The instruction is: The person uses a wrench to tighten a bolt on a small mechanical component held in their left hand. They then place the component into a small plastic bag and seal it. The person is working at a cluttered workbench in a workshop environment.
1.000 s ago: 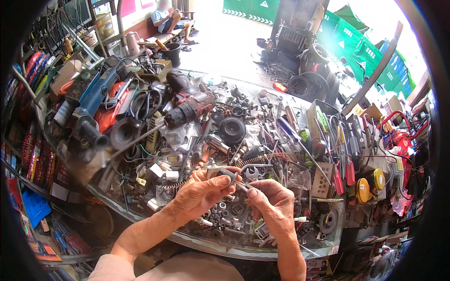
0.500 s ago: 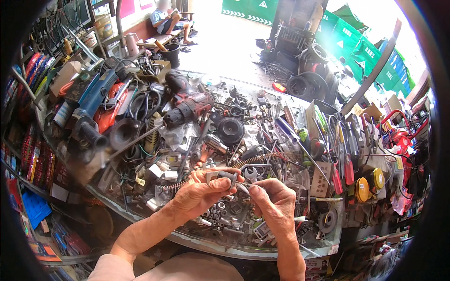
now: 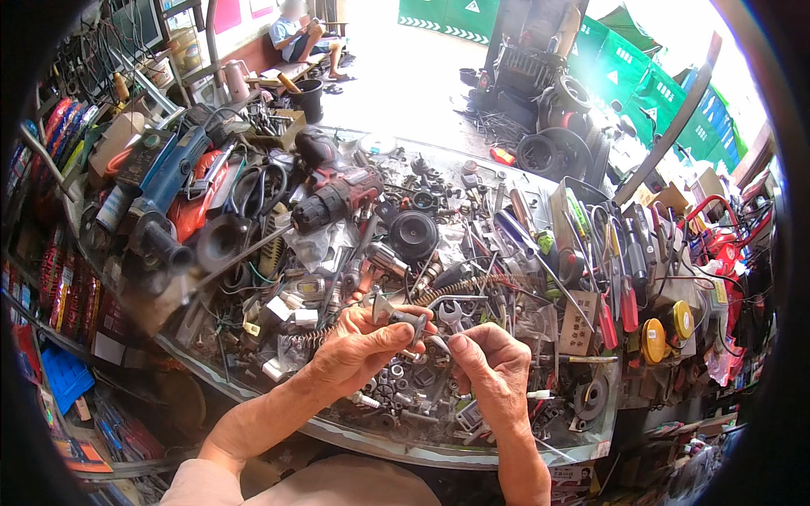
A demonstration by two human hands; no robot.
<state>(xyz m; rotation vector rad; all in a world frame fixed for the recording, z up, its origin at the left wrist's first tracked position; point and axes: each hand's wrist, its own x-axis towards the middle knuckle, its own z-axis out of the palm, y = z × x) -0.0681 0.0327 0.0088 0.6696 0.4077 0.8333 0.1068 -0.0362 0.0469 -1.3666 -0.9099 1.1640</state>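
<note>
I see, at lower centre of the frame, the left hand [image 3: 359, 349] pinching a dark flanged fitting [image 3: 407, 320], the right hand [image 3: 494, 358] a slim silvery piece [image 3: 440, 342]; a loosened pinch could lose either among small metal parts [image 3: 405, 394].

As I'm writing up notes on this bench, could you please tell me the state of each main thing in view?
Left hand: closed on the flanged part
Flanged part: held, off the bench
Right hand: pinching the slender piece
Slender piece: held; contact with the flanged part unclear
Cordless drill: lying, not held
Open-end wrench: lying among loose parts
Brown coil spring: lying, bent
Black bucket: upright, uncovered
</note>
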